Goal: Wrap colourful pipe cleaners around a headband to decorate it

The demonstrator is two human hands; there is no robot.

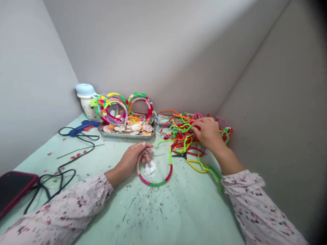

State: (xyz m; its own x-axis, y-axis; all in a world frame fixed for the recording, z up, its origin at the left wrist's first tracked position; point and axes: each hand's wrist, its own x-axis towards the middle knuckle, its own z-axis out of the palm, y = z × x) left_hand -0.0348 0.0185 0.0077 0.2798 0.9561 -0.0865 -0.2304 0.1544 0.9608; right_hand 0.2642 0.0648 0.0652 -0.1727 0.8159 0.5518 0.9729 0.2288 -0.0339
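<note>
My left hand (136, 156) is closed on one side of a headband (153, 184), an open U-shaped hoop wrapped in bands of pink, magenta, green, red and bright green. A thin bare wire end sticks out past its fingertips. To the right, my right hand (207, 132) reaches into a tangled pile of pipe cleaners (182, 144) in red, green, orange and yellow. Its thumb and fingers pinch at a green pipe cleaner (186, 128), partly hidden by the fingers. Just below the pile lie scissors (196, 165) with yellow handles and dark blades.
Behind my left hand stands a metal tray (125, 136) of shells, with several wrapped headbands (120, 107) on it. Farther left are a white bottle (87, 103), a blue glue gun (83, 128), black cable (61, 170) and a phone (16, 190). Walls close off the back and sides.
</note>
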